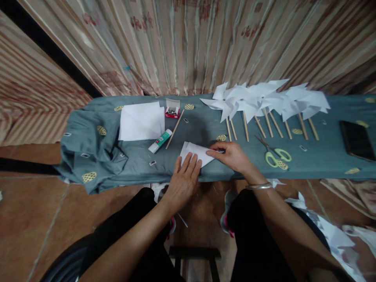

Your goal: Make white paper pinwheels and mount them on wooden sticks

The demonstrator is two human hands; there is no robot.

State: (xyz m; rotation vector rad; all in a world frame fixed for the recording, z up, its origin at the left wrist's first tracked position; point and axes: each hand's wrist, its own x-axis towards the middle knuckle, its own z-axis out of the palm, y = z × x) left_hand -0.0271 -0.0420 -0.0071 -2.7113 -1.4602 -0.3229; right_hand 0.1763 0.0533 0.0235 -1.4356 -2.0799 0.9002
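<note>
A folded white sheet of paper (195, 150) lies near the front edge of the cloth-covered table. My left hand (186, 176) rests flat on its left part, fingers stretched out. At the paper's right corner, my right hand (230, 155) pinches the edge between thumb and fingers. Just beyond the paper are a glue stick (160, 141), a thin wooden stick (175, 129) and a small red box (172, 110) of metal pins or tacks. To the right of my right hand lie scissors (274, 152) with green handles.
White paper pinwheels (263, 98) on wooden sticks lie in a row at the back right. A stack of white paper (141, 121) is at the left. A dark phone (357, 140) lies far right. Paper scraps (337, 235) are on the floor at right.
</note>
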